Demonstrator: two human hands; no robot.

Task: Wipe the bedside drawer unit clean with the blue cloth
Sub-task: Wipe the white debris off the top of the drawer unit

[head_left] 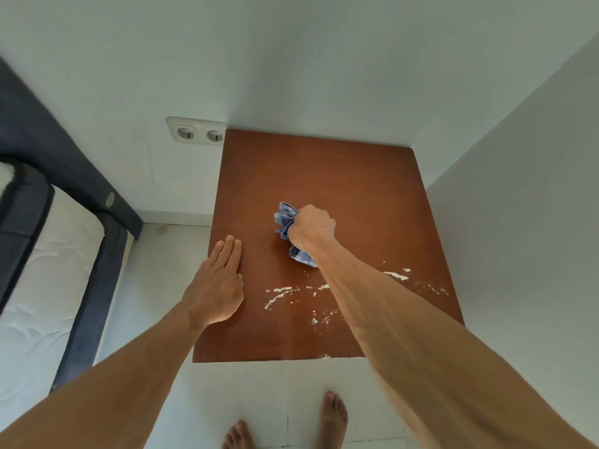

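Lying to the left of the bedside drawer unit, a bed with a white mattress and a dark frame is occupying the left edge of the view. A double wall socket is sitting on the wall just beside the unit's rear left corner.

The left hand is resting flat on the unit's brown top along its left edge. Its fingers are lying straight and close together, holding nothing.

The blue cloth is lying bunched near the centre of the unit's top, touching the surface. The right hand is gripping it from above, with the fingers curling tightly round the bunched fabric. Folds are protruding at the rear-left side of the fist and under the wrist, towards the unit's front.

White crumbs or powder are lying scattered in a band across the front half of the unit's top, between the cloth and the front edge, and are continuing to the right of the right forearm. Two bare feet are standing on the pale floor in front of the unit. A white wall is standing against the unit's right side.
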